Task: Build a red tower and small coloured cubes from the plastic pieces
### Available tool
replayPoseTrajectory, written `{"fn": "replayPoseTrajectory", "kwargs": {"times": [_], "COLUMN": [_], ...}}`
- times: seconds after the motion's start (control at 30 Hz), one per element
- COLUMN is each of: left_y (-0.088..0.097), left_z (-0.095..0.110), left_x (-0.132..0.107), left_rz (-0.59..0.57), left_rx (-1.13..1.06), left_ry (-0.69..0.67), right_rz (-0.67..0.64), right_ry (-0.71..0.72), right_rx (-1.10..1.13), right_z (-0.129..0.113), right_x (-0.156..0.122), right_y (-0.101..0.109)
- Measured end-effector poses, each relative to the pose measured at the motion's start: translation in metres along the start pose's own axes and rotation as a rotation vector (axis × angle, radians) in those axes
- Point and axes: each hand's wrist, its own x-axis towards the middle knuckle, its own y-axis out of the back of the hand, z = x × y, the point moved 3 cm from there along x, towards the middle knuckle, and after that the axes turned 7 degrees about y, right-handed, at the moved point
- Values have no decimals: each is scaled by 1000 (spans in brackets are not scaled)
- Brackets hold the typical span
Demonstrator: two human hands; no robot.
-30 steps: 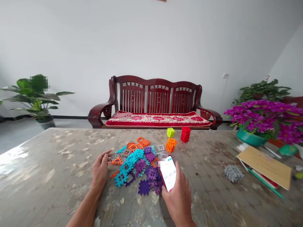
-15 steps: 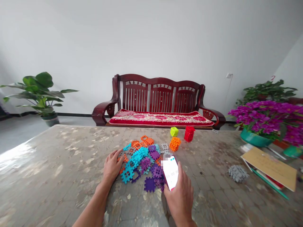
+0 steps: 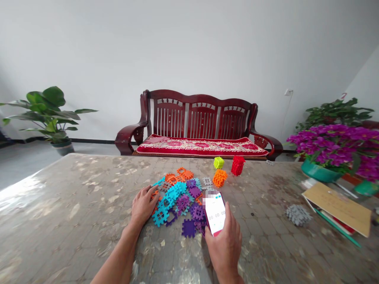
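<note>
Leftward of the pile a second ago, the left hand (image 3: 143, 205) has since slid onto the near left edge of the pile of interlocking tiles (image 3: 177, 196). It now lies palm down there with its fingers loosely spread, and its fingertips touch orange and teal pieces without gripping any. Half a second ago it was already in that place, and it has barely shifted since.

The right hand (image 3: 226, 244) stays wrapped around a phone (image 3: 215, 212). It holds the phone screen up over the pile's right side, where it covers some purple tiles, much as before.

The pile sits at the middle of the marbled table (image 3: 74, 205). An orange cube (image 3: 220, 178), a yellow-green cube (image 3: 218, 162) and a red tower (image 3: 237, 165) stand just beyond it, unmoved. A grey cluster (image 3: 297, 215) lies well apart to the right, near a brown envelope (image 3: 337, 207).
</note>
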Motion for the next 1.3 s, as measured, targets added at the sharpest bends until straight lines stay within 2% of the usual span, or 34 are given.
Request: {"fn": "replayPoseTrajectory", "kwargs": {"times": [0.27,0.37,0.47,0.53,0.6,0.7,0.77,0.83,0.9,1.0,1.3], "left_y": [0,9,26,33,34,27,20,14,10,6,9], "left_z": [-1,3,24,48,80,127,151,165,172,174,171], "left_x": [2,-1,-17,-35,-56,-87,-104,-113,-117,-116,-110], "left_rz": [-9,113,246,154,-90,-555,-808,-961,-1011,-1009,-988], "left_rx": [-67,-205,-483,-750,-1042,-1451,-1637,-1755,-1843,-1917,-1929], "left_ry": [0,5,-36,-35,17,158,247,305,340,378,471], "right_rz": [9,2,6,5,0,-17,-25,-31,-42,-58,-63], "right_ry": [0,-4,9,15,22,34,42,55,71,85,95], "right_rx": [40,36,46,59,81,117,135,143,147,154,185], "right_z": [3,3,1,-1,-2,-5,-8,-11,-14,-18,-21], "right_x": [-3,-4,-4,-4,-4,-4,-5,-6,-7,-8,-7], "right_y": [0,0,1,3,4,4,4,3,3,2,-4]}}
